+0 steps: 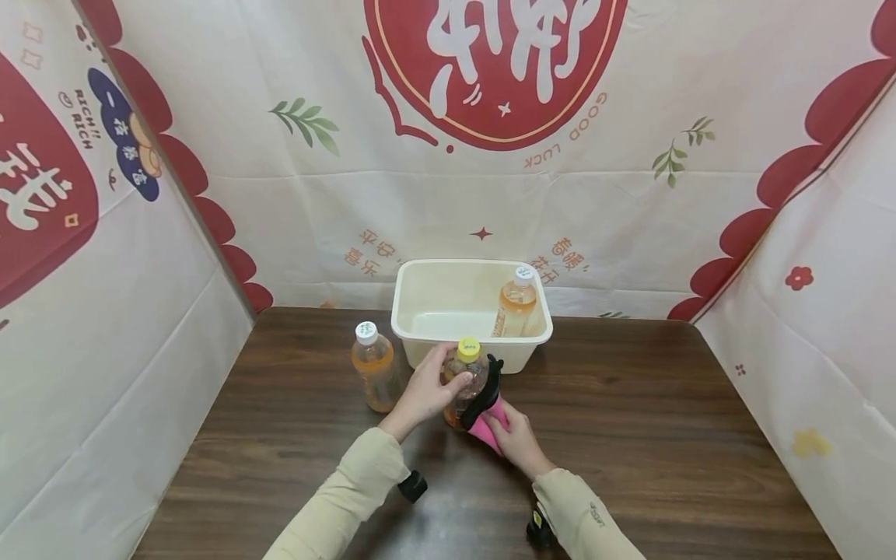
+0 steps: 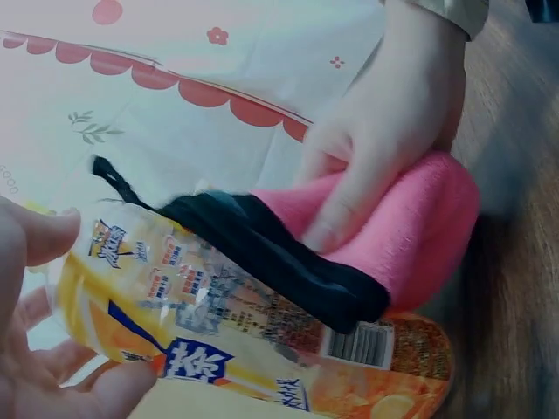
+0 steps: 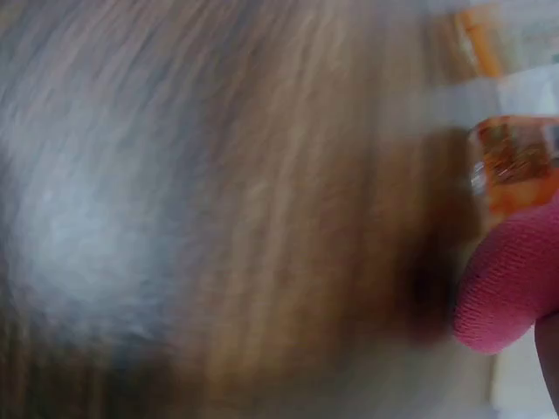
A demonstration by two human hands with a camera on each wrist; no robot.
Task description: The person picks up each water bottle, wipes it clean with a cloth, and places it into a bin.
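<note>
My left hand (image 1: 424,395) grips a yellow-capped bottle of amber drink (image 1: 480,372) near its neck, thumb in front. The bottle stands upright close in front of a cream bin (image 1: 427,292). In the left wrist view its label carries a barcode and an orange picture. With my right hand (image 1: 516,440) I hold a fuzzy pink cloth (image 2: 428,236) with a black gathered edge (image 2: 271,249), which lies against the bottle's right side. The right wrist view is blurred and shows a pink end of the cloth (image 3: 507,284) beside the bottle's base.
One white-capped bottle (image 1: 378,372) stands on the dark wooden table (image 1: 280,404), left of the held bottle. Another white-capped bottle (image 1: 516,307) is inside the bin at its right end. Printed cloth walls (image 1: 462,202) surround the table at the back and sides.
</note>
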